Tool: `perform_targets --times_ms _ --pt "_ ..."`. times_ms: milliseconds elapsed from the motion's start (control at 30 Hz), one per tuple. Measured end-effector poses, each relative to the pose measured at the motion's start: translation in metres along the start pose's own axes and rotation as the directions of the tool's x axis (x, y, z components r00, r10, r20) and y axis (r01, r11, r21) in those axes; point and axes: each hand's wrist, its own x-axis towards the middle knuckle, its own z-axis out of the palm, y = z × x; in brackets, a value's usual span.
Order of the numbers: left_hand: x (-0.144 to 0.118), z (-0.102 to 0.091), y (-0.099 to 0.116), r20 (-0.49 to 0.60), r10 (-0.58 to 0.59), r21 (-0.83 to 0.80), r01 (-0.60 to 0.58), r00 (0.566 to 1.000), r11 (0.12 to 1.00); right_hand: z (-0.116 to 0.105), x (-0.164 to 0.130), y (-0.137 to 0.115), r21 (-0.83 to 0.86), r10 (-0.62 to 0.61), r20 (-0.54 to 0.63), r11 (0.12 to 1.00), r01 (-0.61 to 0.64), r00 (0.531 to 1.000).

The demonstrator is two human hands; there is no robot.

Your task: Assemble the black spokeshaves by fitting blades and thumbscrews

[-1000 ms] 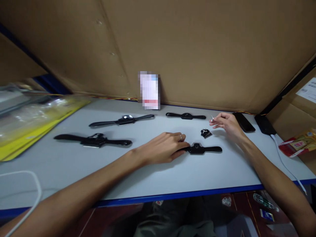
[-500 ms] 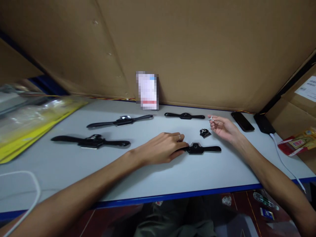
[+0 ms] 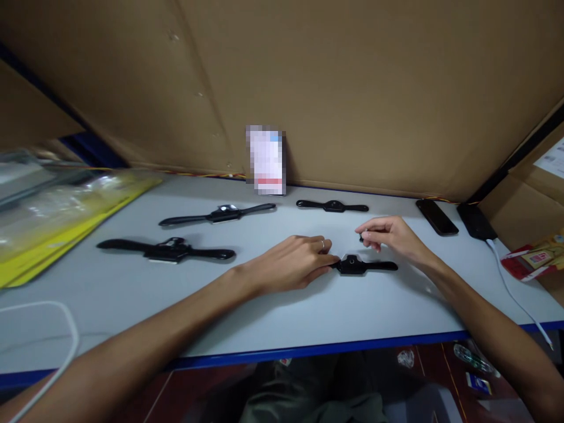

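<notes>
My left hand [image 3: 302, 261], with a ring on one finger, is closed on the left handle of a black spokeshave [image 3: 352, 265]. The spokeshave lies flat on the table, its body and right handle showing. Just beyond it, my right hand [image 3: 383, 234] pinches a small black metal part [image 3: 361, 237], mostly covered by the fingers. Whether the part is clear of the tabletop, and whether the silver piece is still in this hand, I cannot tell. Three more spokeshaves lie apart: one near left [image 3: 170, 251], one behind it [image 3: 222, 214], and one at the back [image 3: 333, 205].
A phone with a lit, blurred screen [image 3: 268, 161] leans on the cardboard wall [image 3: 352, 88]. A dark phone [image 3: 436, 217] and a black device [image 3: 476, 222] with a white cable lie at right. Yellow plastic packaging [image 3: 74, 235] covers the left end; a white cable [image 3: 73, 329] loops at front left.
My right hand has moved left and nearer, from holding up a small silver piece to pinching the black part that lay on the table. My left hand stays on the spokeshave.
</notes>
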Motion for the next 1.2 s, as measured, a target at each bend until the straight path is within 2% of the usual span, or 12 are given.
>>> perform_targets --times_ms 233,567,700,833,900,1033,1133,1200 --pt "-0.001 0.000 0.000 0.010 -0.009 0.025 0.009 1.000 1.000 0.015 -0.008 -0.003 -0.133 -0.019 0.136 0.990 0.037 0.990" --pt "0.000 -0.001 0.000 -0.022 0.008 -0.006 -0.008 1.000 1.000 0.027 -0.006 0.006 -0.284 -0.098 0.141 0.949 0.135 0.985" --pt "0.000 0.000 0.000 -0.026 0.007 0.011 -0.007 1.000 1.000 0.031 -0.008 0.006 -0.404 -0.201 0.129 0.884 0.237 0.971" --pt "0.001 -0.001 0.000 -0.017 0.002 0.038 -0.001 1.000 0.999 0.033 -0.009 0.008 -0.507 -0.281 0.181 0.794 0.334 0.942" --pt "0.001 -0.001 0.000 -0.013 0.002 0.039 -0.002 1.000 0.999 0.034 -0.009 0.008 -0.524 -0.286 0.199 0.777 0.349 0.937" --pt "0.001 -0.001 0.000 -0.006 0.000 0.033 0.001 1.000 0.999 0.036 -0.008 0.007 -0.466 -0.205 0.151 0.848 0.252 0.967" --pt "0.001 -0.001 0.000 -0.006 -0.010 0.024 0.010 1.000 1.000 0.034 -0.005 0.009 -0.331 -0.087 0.108 0.936 0.118 0.990" --pt "0.001 -0.001 0.000 -0.006 -0.016 0.015 0.016 1.000 1.000 0.032 -0.001 0.012 -0.248 -0.043 0.116 0.966 0.071 0.992"
